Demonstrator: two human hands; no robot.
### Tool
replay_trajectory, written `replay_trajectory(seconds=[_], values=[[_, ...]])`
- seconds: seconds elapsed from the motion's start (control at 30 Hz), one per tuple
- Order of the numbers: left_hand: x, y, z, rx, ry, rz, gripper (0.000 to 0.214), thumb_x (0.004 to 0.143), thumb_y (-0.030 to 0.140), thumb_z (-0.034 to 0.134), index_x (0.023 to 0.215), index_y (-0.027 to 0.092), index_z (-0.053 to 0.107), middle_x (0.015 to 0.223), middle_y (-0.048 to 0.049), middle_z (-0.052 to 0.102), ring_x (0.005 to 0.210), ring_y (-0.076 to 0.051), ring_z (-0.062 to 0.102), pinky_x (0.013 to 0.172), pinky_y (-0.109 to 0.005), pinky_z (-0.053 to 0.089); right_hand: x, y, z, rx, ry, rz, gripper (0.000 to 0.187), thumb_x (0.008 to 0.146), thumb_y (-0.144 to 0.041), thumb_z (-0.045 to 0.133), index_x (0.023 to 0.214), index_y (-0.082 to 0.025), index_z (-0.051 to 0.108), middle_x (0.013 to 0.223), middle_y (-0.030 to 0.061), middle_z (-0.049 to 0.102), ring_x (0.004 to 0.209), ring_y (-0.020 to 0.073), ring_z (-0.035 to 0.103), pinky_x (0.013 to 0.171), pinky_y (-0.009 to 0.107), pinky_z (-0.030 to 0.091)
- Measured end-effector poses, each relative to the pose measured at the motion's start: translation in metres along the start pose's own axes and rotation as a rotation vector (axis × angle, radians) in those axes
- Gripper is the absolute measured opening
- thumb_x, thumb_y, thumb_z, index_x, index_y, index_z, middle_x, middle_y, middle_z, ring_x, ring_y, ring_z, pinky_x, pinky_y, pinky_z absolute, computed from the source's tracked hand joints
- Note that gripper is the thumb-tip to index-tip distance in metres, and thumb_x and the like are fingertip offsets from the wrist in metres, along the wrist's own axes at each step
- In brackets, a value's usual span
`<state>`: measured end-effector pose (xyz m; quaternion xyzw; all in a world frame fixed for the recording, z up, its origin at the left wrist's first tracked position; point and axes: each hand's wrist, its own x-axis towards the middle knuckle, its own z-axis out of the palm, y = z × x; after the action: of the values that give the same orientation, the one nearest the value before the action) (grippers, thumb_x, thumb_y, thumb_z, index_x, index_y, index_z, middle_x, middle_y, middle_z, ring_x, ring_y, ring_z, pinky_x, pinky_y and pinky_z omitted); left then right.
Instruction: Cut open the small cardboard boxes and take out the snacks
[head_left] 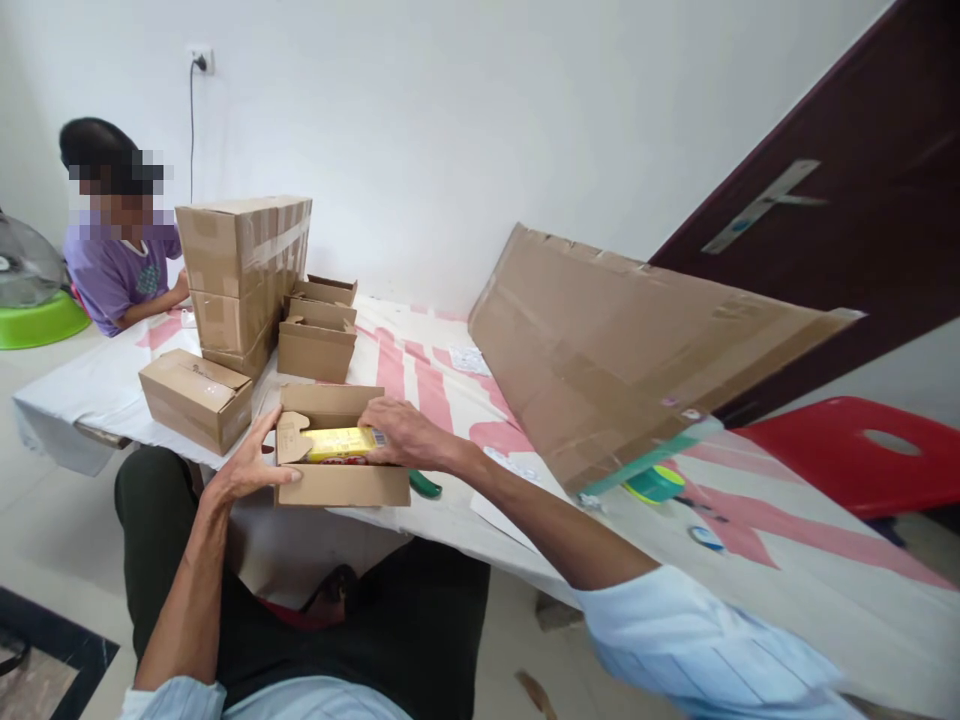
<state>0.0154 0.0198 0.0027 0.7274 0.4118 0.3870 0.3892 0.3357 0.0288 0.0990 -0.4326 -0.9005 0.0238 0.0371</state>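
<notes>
An open brown cardboard box rests at the table's near edge in front of me, its long flaps raised. Inside lies a yellow printed packet with a barcode at its right end. My left hand grips the left end of the cardboard box, thumb along the near side and fingers at the far corner. Reaching into the box from the right, my right hand has its fingers closed around the packet's right end; some fingertips are hidden. A green object lies beside the box's right end, partly covered.
A closed carton and a tall taped stack of cartons stand left. Several open boxes sit behind. A large cardboard sheet leans at right, near a tape roll and red stool. A person sits far left.
</notes>
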Motion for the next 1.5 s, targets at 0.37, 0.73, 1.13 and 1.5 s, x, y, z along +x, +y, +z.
replay_trajectory(seconds=[0.37, 0.73, 1.13, 1.5], values=[[0.029, 0.001, 0.004, 0.041, 0.030, 0.026, 0.115, 0.068, 0.055, 0.094, 0.166, 0.022, 0.045, 0.173, -0.0181, 0.040, 0.156, -0.046, 0.042, 0.120, -0.056, 0.049, -0.027, 0.030, -0.055, 0.815, 0.514, 0.120, 0.053, 0.085, -0.054, 0.078, 0.125, -0.019, 0.077, 0.120, 0.0090, 0.077, 0.105, 0.0278, 0.072, 0.083, 0.037, 0.062], [0.050, 0.094, 0.005, -0.389, 0.132, 0.255, 0.074, 0.088, 0.047, 0.084, 0.154, 0.023, 0.059, 0.143, -0.0143, 0.072, 0.122, -0.031, 0.073, 0.093, -0.040, 0.066, 0.003, 0.013, -0.047, 1.144, 0.729, 0.086, 0.060, 0.082, -0.064, 0.083, 0.123, -0.021, 0.074, 0.121, 0.0088, 0.079, 0.108, 0.0280, 0.075, 0.093, 0.042, 0.065], [0.129, 0.110, -0.012, -0.397, 0.393, 0.252, 0.071, 0.081, 0.057, 0.086, 0.138, 0.019, 0.069, 0.125, -0.0119, 0.079, 0.094, -0.024, 0.077, 0.068, -0.027, 0.059, 0.071, 0.024, -0.036, 1.282, 0.819, 0.108, 0.075, 0.092, -0.064, 0.068, 0.157, -0.028, 0.055, 0.132, 0.0086, 0.077, 0.112, 0.0297, 0.076, 0.089, 0.045, 0.069], [0.150, 0.040, -0.006, -0.259, 0.301, 0.061, 0.077, 0.069, 0.071, 0.087, 0.119, 0.013, 0.076, 0.117, -0.0152, 0.082, 0.110, -0.035, 0.075, 0.098, -0.045, 0.059, 0.105, 0.063, 0.024, 1.296, 0.711, 0.348, 0.068, 0.092, -0.052, 0.063, 0.153, -0.022, 0.063, 0.125, 0.0108, 0.080, 0.099, 0.0269, 0.078, 0.078, 0.043, 0.069]])
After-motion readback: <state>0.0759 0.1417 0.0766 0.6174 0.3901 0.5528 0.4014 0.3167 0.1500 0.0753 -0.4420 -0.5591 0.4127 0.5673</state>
